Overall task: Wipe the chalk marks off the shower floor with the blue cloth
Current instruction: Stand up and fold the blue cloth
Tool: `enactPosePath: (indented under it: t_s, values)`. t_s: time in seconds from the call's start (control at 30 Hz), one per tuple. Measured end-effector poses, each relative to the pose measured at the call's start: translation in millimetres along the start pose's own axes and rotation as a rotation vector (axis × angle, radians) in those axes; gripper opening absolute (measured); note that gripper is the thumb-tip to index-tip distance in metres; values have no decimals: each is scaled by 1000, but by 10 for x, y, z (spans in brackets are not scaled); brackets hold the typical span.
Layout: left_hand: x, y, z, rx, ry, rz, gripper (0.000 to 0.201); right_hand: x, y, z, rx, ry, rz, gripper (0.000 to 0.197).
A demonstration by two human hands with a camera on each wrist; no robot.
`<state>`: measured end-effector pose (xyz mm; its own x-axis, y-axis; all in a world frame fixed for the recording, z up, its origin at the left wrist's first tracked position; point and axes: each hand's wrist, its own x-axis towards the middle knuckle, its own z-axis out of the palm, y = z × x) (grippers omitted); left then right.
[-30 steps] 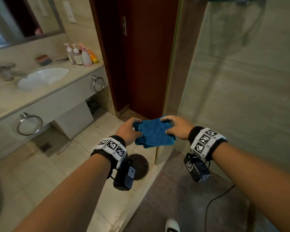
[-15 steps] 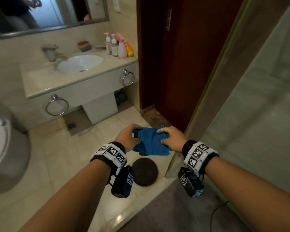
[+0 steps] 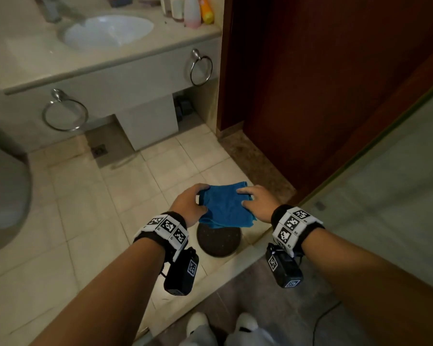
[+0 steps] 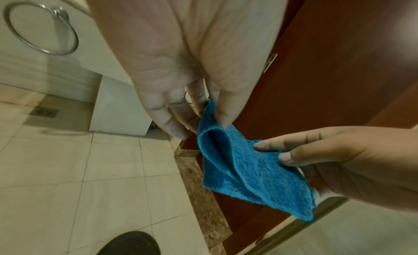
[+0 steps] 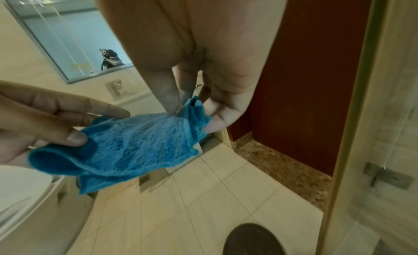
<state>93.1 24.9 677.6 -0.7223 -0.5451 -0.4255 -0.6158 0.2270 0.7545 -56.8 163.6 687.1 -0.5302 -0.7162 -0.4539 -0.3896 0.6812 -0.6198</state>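
from the head view, the blue cloth [image 3: 225, 208] is held up in the air between both hands, above a dark round disc [image 3: 219, 239] that lies on the pale floor tiles [image 3: 85, 221]. the left hand [image 3: 189, 204] has its grip closed on the cloth's left edge, thumb and fingers curled round it. the right hand [image 3: 259, 204] holds the right edge the same way, fingers on top. both wrists wear bands with black-and-white markers. behind the hands stands a vanity desk [image 3: 35, 61] with a white basin [image 3: 108, 29], bottles [image 3: 193, 11] at its back corner and two towel rings [image 3: 201, 68] on its front. a dark red door [image 3: 323, 83] is to the right, with a glass shower panel [image 3: 398, 196] beside it. white shoes [image 3: 198, 328] show at the bottom, on the darker shower floor [image 3: 273, 295].

from the left wrist view, the left hand [image 4: 192, 98] pinches a folded corner of the blue cloth [image 4: 253, 173] between thumb and fingers; the right hand [image 4: 339, 160] pinches the opposite side.

from the right wrist view, the right hand [image 5: 199, 91] pinches a bunched corner of the blue cloth [image 5: 140, 144], and the left hand [image 5: 49, 119] grips the other end, thumb on top. the cloth sags between them.
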Motion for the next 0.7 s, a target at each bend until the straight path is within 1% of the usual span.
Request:
enactPosePath:
  t_s: [0.13,0.3,0.37,0.5,0.6,0.7]
  values:
    - [495,-528,405,3,-20,-23,57,554,550,461,20,-19,17,40]
    - [1137,-1435,1085,14,-24,-63,58,1280,1404,1233,-9,-45,28,38]
    - [1392,-1798,1313,33,-44,-72,58,1563,1747,1568,-17,-75,38,38]
    - [1914,-2533,1738,74,-99,-74,60,2122,2350,2204,-52,-183,36,40]
    - [2271,-3020,2042,103,-114,-96,61,2493,2719,2549,-82,-196,32,42]
    - [2607,-3419,2296,164,-151,-87,62,2840,3031,2825,-113,-207,14,44]
